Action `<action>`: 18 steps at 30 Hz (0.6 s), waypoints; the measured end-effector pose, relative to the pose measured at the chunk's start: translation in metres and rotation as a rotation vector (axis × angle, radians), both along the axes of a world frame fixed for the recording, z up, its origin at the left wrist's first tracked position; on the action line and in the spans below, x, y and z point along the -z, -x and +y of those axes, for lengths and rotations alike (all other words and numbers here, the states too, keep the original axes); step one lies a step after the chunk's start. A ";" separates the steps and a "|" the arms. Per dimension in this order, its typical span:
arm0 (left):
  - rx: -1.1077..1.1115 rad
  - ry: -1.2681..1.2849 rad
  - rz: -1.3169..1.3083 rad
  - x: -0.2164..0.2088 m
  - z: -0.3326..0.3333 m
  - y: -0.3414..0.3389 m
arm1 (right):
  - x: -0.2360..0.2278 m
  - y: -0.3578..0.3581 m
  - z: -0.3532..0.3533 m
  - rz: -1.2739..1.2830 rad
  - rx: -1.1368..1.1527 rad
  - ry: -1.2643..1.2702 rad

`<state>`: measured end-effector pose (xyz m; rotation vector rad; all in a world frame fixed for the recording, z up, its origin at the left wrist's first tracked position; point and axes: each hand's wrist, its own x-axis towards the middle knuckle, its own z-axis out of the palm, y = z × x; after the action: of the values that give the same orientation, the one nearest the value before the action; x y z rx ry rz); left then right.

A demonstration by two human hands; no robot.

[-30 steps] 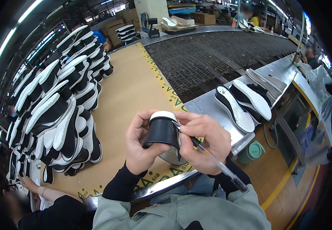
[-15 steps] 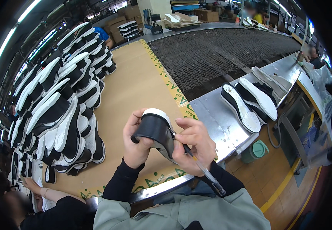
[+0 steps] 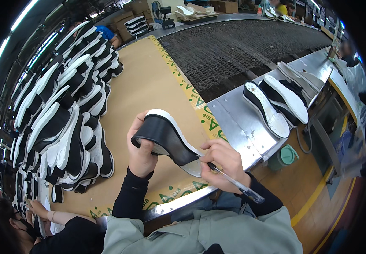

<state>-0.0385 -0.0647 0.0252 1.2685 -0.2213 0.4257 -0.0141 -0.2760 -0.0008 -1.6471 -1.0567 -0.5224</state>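
In front of me a black wedge shoe sole point(image 3: 159, 130) with a white rim is held in the air, tilted, its thick heel to the left and its thin toe end toward the lower right. My left hand point(image 3: 142, 160) is closed round the heel, the thumb on its underside. A slim pen point(image 3: 238, 185) with a clear barrel and dark front part is pinched in my right hand point(image 3: 226, 164). Its front end is at the sole's edge near the toe, where my right fingers partly hide the contact.
Many black-and-white soles point(image 3: 66, 127) are piled high on the left of the brown board point(image 3: 136, 80). More soles point(image 3: 267, 109) lie on the metal ledge at right, beside a dark mesh conveyor point(image 3: 242, 51). A green bucket point(image 3: 276, 161) stands below. A co-worker's hand point(image 3: 39, 209) is at lower left.
The sole has turned so that more of its long side shows, and its heel has moved left and up. My right hand with the pen has shifted right and down toward the toe.
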 end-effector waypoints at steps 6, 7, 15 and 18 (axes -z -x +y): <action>-0.003 0.031 -0.005 0.004 0.004 -0.003 | 0.007 -0.002 -0.016 0.046 -0.018 0.087; 0.001 0.039 -0.008 0.004 0.004 -0.004 | 0.009 -0.001 -0.017 0.056 -0.016 0.084; 0.025 0.075 -0.010 0.011 0.011 -0.011 | 0.026 0.001 -0.012 0.092 0.023 0.022; 0.018 0.066 -0.022 0.017 0.018 -0.017 | 0.037 -0.001 -0.006 0.056 0.042 -0.034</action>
<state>-0.0217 -0.0466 0.0082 1.1969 -0.2355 0.4284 -0.0133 -0.2818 -0.0374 -1.6476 -0.9694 -0.5159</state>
